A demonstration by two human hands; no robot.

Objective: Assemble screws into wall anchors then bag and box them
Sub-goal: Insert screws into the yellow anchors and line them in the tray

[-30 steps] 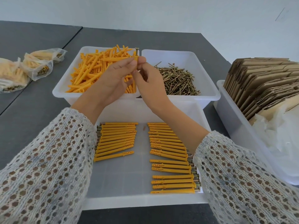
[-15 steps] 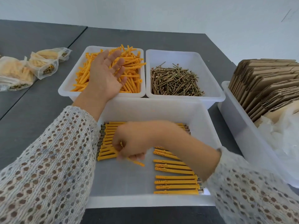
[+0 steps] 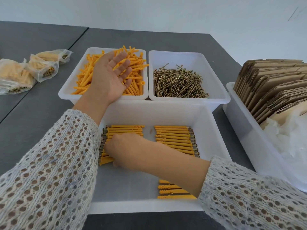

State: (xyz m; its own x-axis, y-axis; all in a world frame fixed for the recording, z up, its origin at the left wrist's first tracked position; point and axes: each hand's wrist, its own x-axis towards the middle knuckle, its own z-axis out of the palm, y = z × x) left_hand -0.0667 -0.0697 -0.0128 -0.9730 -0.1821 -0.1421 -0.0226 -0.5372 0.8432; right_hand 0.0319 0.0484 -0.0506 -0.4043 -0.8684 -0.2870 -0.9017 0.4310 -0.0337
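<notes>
Dark grey table [image 3: 41, 113] under a plain pale wall carries several white plastic bins. At the near bin [image 3: 214, 130], the right hand [image 3: 126, 151] reaches across the body to the left row of assembled anchors [image 3: 126, 130], knuckles up and fingers bent down onto the lowest pieces of that row; whether this grip pinches one piece or only presses on them cannot be told, since the fingertips are hidden beneath the hand. Its forearm lies diagonally over the bin, crossing the right row of assembled anchors [image 3: 174, 138], and a few more finished pieces [image 3: 174, 191] show below the forearm near the front wall. Both arms wear an open-knit pale sleeve [image 3: 49, 171].

Further out, the left hand [image 3: 111, 75] hovers over the bin of loose orange wall anchors [image 3: 136, 75], palm turned up and toward the right, fingers spread and relaxed, its grip released and holding nothing. Just beside that bin on the right stands the bin of brass-coloured screws [image 3: 179, 80], the two touching along their rims.

On the far right, another white bin [image 3: 240, 123] holds flat brown cardboard boxes [image 3: 274, 87] standing on edge, with crumpled clear plastic bags [image 3: 290, 140] in front of them. At the far left of the table lie filled bags [image 3: 25, 73] of anchors and screws, well apart from the bins.
</notes>
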